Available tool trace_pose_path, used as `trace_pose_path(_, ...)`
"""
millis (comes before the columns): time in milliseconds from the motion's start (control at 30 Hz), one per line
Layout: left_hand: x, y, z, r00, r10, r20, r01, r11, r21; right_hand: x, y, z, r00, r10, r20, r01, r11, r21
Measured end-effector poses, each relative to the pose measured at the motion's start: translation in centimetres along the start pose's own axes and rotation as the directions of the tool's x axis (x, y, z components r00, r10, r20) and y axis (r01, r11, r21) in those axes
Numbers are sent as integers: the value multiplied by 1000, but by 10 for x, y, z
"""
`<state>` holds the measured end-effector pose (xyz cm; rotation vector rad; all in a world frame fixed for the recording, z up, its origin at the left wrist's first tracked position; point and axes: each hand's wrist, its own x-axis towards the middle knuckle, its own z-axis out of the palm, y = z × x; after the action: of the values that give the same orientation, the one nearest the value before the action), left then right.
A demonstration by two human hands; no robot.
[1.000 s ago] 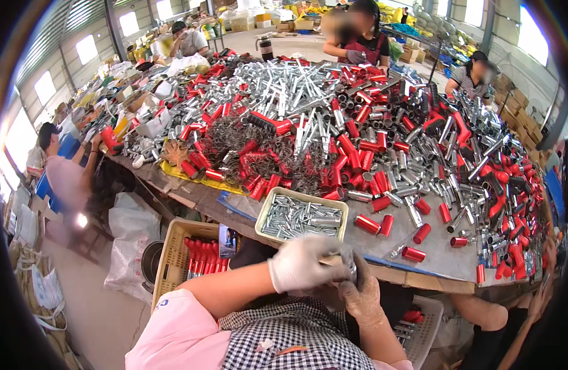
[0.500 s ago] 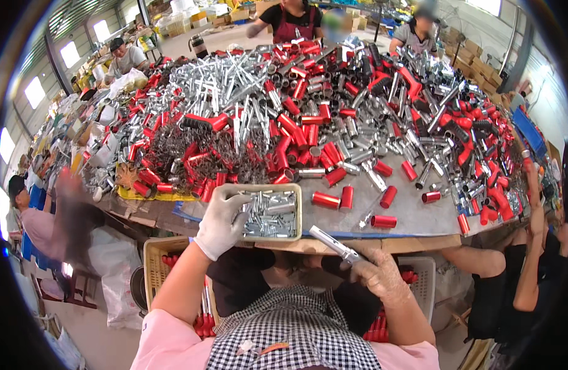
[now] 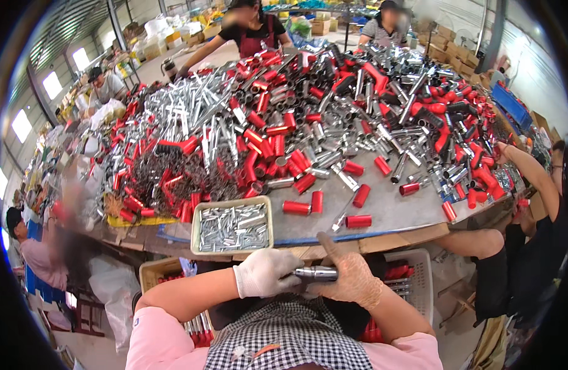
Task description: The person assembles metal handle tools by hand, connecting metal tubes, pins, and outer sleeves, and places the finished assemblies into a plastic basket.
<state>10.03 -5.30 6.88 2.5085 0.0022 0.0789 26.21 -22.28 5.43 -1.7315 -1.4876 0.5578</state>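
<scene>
In front of my apron, a shiny chrome metal tube (image 3: 316, 273) lies nearly level between my two hands. My right hand (image 3: 353, 279), in a thin yellowish glove, is wrapped round its right part, with one finger pointing up and away. The white-gloved left hand (image 3: 267, 272) has its fingers closed at the tube's left end. Whether a small part is also pinched there is hidden. Just beyond the left hand, a cream plastic box (image 3: 195, 242) full of small silver pins (image 3: 231, 227) sits at the table's near edge.
A big heap of red sleeves, silver rods (image 3: 184, 102), dark springs (image 3: 157, 165) and chrome tubes covers the table (image 3: 284, 228). Several loose red sleeves (image 3: 358, 221) lie near its front edge. Below are two crates (image 3: 424, 290) of red-handled parts. Other people work around the table.
My left hand has left the box of pins and come to the tube's end. My right hand has moved left, turning the tube level. The whole view has shifted.
</scene>
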Motion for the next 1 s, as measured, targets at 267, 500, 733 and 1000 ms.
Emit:
trace_pose_path(267,44,3,1,991,131,-21,-131,991,-4,3,37,-13,963,-266,-53,243,932,-268)
trace_pose_path(500,112,-11,0,959,196,207,-248,932,265,5,66,-44,986,-72,-150,57,993,-105)
trace_pose_path(733,267,-24,-44,981,192,7,-190,975,-115,12,124,-83,812,381,-442,-289,920,263)
trace_pose_path(1000,466,-125,-36,988,-98,-115,151,571,807,22,124,-84,801,355,-482,-346,932,110)
